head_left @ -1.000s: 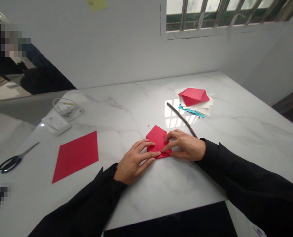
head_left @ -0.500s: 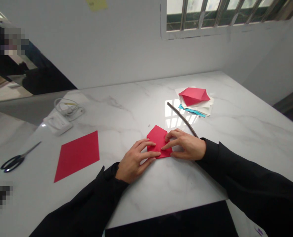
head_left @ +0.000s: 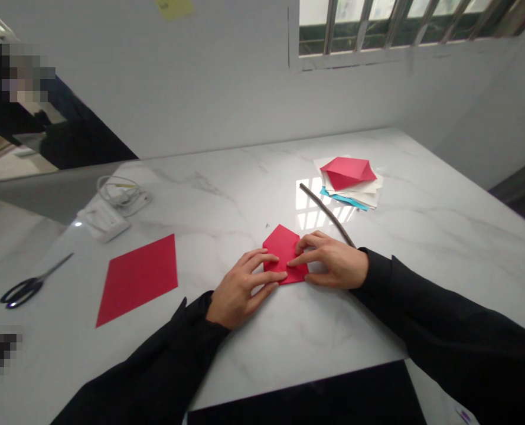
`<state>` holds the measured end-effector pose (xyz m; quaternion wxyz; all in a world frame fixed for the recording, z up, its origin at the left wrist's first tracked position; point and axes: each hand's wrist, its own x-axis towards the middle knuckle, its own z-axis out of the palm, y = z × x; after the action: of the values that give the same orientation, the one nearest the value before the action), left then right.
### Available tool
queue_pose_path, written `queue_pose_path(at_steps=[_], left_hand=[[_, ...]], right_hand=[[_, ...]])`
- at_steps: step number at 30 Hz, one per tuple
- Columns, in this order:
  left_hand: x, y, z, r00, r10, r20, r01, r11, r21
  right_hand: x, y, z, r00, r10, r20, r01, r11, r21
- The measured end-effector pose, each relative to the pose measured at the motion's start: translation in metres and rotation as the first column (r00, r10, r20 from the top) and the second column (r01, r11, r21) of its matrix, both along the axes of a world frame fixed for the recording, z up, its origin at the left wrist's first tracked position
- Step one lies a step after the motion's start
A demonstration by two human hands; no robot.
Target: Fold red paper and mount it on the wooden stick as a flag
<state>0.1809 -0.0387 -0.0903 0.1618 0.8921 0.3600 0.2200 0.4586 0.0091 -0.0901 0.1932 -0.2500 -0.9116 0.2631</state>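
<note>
A folded piece of red paper [head_left: 282,241] lies on the marble-patterned table, its upper end coming to a point. My left hand [head_left: 243,286] comes in from the left, fingers stretched and spread, their tips resting on the paper's left and lower part. From the other side my right hand [head_left: 333,261] presses an index fingertip onto the middle of the paper. Its thumb is apart from the index finger, at the lower right edge, and the remaining fingers bend by the right edge. Both hands are open, covering parts of the paper's sides.
A flat red sheet [head_left: 140,280] and scissors [head_left: 34,285] lie to the left, with a white charger and cable [head_left: 107,219] behind. Past my right hand are a thin dark stick [head_left: 326,211] and a paper pile topped by folded red paper [head_left: 346,171]. A person [head_left: 80,133] is at far left.
My right index fingertip has shifted very slightly left on the paper. Otherwise the hands and paper look the same.
</note>
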Motion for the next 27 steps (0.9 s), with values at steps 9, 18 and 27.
queue_pose_path(at_steps=[9, 18, 27], left_hand=[[0.0, 0.0, 0.002, 1.0, 0.001, -0.003, -0.001, 1.0, -0.011], [0.015, -0.003, 0.0, 0.987, 0.147, 0.059, -0.143, 0.987, -0.076], [0.023, -0.006, -0.001, 0.971, 0.227, 0.076, -0.222, 0.972, -0.073]], right_hand=[[-0.012, -0.006, 0.001, 0.994, -0.11, 0.017, 0.109, 0.994, 0.023], [-0.025, -0.018, -0.003, 0.969, -0.246, 0.01, 0.245, 0.969, 0.038], [-0.035, -0.027, -0.002, 0.939, -0.342, 0.041, 0.339, 0.939, 0.054]])
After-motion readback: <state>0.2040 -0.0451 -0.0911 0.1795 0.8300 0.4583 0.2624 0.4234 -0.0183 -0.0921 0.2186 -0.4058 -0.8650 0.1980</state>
